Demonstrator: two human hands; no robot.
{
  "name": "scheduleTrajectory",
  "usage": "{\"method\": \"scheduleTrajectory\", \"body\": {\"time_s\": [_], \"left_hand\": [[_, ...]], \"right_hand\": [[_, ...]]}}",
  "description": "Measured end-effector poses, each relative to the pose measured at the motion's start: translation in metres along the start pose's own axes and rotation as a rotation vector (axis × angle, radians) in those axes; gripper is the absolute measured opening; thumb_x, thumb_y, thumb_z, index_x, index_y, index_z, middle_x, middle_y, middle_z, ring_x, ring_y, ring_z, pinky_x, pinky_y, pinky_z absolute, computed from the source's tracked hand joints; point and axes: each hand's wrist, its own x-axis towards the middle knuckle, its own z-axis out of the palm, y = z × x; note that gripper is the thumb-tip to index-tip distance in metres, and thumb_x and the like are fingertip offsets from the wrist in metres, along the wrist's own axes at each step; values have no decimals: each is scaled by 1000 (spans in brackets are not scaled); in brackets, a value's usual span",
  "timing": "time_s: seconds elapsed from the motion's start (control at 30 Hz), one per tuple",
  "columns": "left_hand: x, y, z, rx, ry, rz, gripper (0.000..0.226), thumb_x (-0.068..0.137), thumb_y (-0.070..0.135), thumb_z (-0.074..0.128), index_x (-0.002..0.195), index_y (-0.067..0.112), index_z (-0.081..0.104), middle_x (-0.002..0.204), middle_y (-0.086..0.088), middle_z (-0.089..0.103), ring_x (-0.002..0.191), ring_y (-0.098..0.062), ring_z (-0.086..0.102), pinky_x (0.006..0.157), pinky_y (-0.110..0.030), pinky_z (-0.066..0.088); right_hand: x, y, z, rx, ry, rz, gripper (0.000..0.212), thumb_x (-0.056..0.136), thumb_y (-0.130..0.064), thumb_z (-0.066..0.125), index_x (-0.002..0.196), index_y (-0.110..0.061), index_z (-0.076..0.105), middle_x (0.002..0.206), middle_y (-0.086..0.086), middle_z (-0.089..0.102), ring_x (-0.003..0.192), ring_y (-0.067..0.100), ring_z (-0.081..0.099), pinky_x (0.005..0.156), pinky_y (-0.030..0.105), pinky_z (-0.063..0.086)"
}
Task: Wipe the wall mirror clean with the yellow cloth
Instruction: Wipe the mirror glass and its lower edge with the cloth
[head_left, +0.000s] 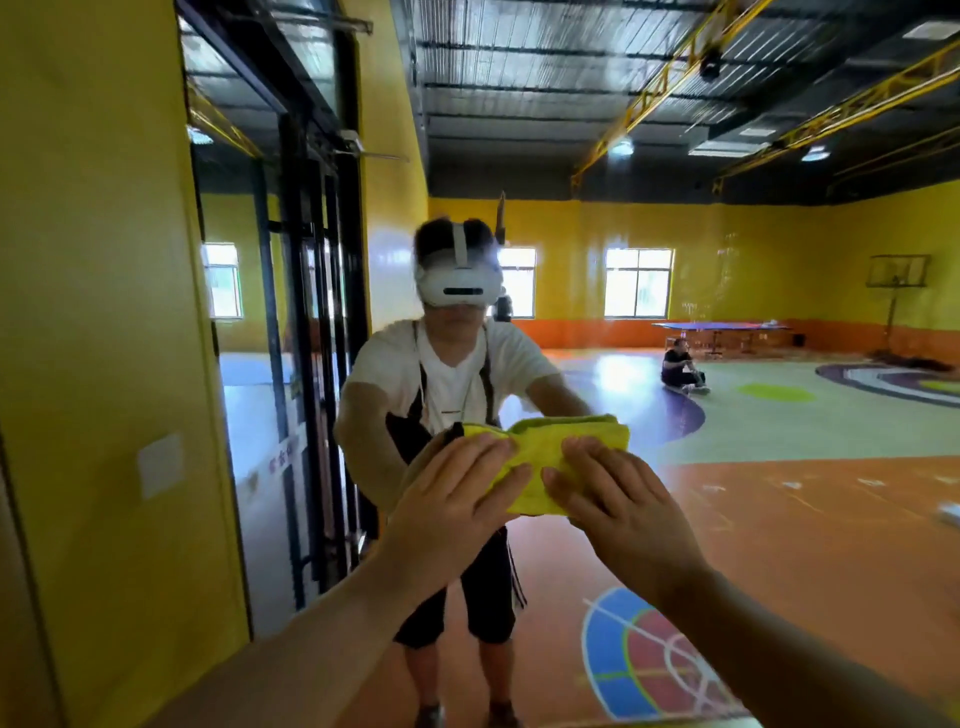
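Both my hands are up on the yellow cloth (545, 454), and the cloth sits flat against the wall mirror (779, 441). It's folded into a thick pad, wider than it is tall, with a folded edge showing along the top.

My left hand (457, 501) lies over the cloth's left end. Its fingers are straight and a little spread, palm pressing, nothing gripped. My right hand (621, 501) covers the cloth's lower right part, fingers straight and side by side, pressing flat rather than clutching. The two hands are just beside each other, with a strip of cloth showing between them.

Right behind the cloth in the glass is my reflection (447, 374). There's a white headset (460, 283) above the cloth, a white T-shirt and a dark apron, and both reflected arms reach in to meet the cloth.

Up and well to the right of the cloth, the mirror shows a seated person (680, 369) on the floor. Beyond them are a blue table (722, 327) and a bright window (638, 283).

Below and right of the cloth there's a blue and red court marking (639, 670) on the orange floor. Left of the cloth comes black framing (311, 364). Further left is the yellow wall (93, 286), with a pale switch plate (161, 465) at about the cloth's height.
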Motion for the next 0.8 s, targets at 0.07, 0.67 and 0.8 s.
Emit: {"method": "scheduleTrajectory", "body": {"time_s": [0.07, 0.67, 0.8], "left_hand": [[-24, 18, 5, -2, -19, 2, 40, 96, 36, 71, 131, 19, 67, 138, -9, 62, 129, -30, 54, 117, -43, 33], [-265, 191, 35, -4, -163, -104, 46, 91, 22, 77, 135, 21, 65, 144, -9, 51, 129, -29, 50, 113, -44, 37], [-325, 236, 37, -46, -260, -93, 39, 93, 24, 75, 131, 21, 68, 140, -8, 56, 128, -29, 50, 109, -45, 42]], "right_hand": [[-25, -15, 9, 12, -9, 0, 41, 98, -8, 51, 137, -16, 60, 147, 19, 50, 132, 39, 47, 105, 50, 39], [-241, -172, 81, 189, -28, 31, 28, 103, -21, 60, 130, -20, 67, 136, 17, 53, 121, 38, 52, 96, 50, 46], [-301, -214, 97, 209, -86, 6, 25, 103, -24, 63, 126, -22, 72, 136, 14, 50, 121, 35, 52, 94, 49, 48]]}}
